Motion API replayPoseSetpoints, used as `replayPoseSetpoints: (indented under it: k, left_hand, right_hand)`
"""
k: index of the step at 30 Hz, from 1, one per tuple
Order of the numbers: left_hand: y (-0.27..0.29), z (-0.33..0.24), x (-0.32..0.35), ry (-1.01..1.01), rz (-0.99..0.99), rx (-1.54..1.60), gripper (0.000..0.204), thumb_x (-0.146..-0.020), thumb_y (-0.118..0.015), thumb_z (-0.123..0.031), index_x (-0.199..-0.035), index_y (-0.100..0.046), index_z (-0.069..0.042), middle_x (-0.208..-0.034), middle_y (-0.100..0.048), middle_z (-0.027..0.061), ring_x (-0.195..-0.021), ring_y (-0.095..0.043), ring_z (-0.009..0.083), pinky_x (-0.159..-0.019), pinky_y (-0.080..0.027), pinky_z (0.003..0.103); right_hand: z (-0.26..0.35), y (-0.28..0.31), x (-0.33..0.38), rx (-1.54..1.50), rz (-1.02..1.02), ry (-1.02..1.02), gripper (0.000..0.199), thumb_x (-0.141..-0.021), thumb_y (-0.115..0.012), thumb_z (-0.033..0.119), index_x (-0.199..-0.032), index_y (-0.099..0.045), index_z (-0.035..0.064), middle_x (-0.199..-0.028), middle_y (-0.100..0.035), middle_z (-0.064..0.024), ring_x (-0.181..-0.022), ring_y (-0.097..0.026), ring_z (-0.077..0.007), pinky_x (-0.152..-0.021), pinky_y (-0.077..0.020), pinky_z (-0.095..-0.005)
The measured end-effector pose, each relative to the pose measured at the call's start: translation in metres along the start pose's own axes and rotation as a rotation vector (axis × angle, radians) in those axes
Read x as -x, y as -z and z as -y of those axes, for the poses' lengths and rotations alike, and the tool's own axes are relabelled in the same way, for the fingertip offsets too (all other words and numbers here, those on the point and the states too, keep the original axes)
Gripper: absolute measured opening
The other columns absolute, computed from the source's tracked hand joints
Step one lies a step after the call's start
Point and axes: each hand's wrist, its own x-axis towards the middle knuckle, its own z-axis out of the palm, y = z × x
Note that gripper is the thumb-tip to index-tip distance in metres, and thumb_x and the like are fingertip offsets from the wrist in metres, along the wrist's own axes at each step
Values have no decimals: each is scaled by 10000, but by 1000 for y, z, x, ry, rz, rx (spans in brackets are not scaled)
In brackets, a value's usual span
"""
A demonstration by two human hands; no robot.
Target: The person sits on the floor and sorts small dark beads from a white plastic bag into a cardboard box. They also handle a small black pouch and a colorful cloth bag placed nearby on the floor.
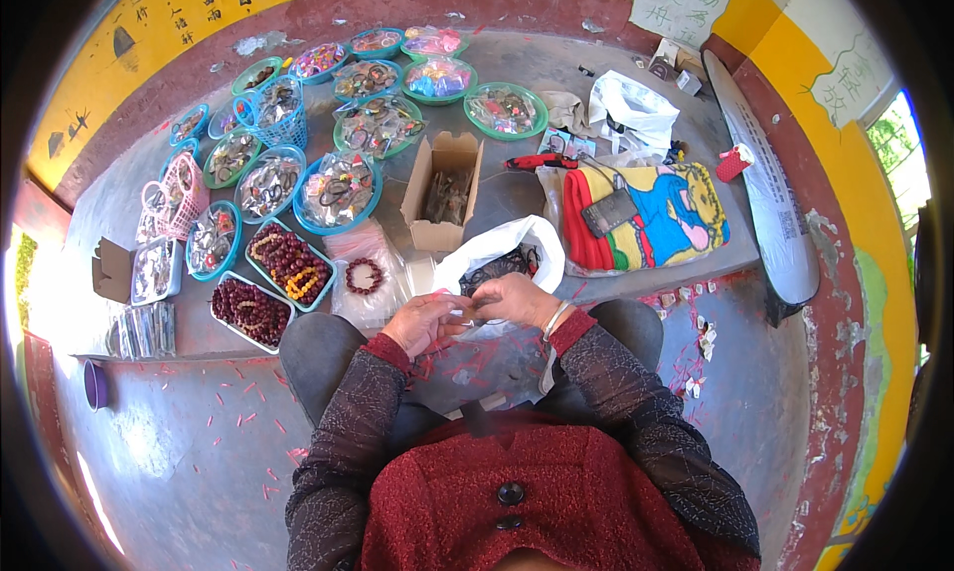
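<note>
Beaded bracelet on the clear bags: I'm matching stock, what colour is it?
The bracelet is dark red, seen best in the head view.

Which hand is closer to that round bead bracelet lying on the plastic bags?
Left. The left hand is just right of the bead bracelet and a little lower in the picture; the right hand is farther right.

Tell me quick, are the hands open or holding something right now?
Left hand: fingers bent; too small to tell if it's holding anything.
Right hand: fingers bent, close to the left; can't tell its grip either.
</note>
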Motion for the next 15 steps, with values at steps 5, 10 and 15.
replayPoseSetpoints:
  k: [5, 10, 15]
  left_hand:
    - [-8, -2, -4, -8, -75, -62, 277, -880, -431, -107, -1078, -517, 67, -1014, -589, 147, -879, -602, 199, -762, -510, 288]
    - [12, 14, -14, -30, -320, -133, 270, -885, -445, -125, -1059, -520, 67, -968, -598, 135, -874, -602, 200, -761, -510, 291]
    - [15, 23, -24, 11, -377, -226, 253, -880, -458, -101, -1035, -518, 90, -944, -597, 147, -834, -616, 217, -757, -516, 279]
  right_hand:
    - [-11, 7, 1, -74, -44, -163, 210, -728, -614, 172, -886, -662, 41, -740, -649, -140, -650, -634, -173, -625, -476, -273]
    - [5, 17, 4, -347, -234, -134, 153, -771, -613, 105, -862, -651, -12, -701, -650, -47, -626, -595, -113, -611, -462, -225]
    - [18, -3, 1, -68, -295, 200, 138, -748, -628, 139, -845, -648, 43, -760, -628, -111, -685, -613, -210, -615, -466, -285]
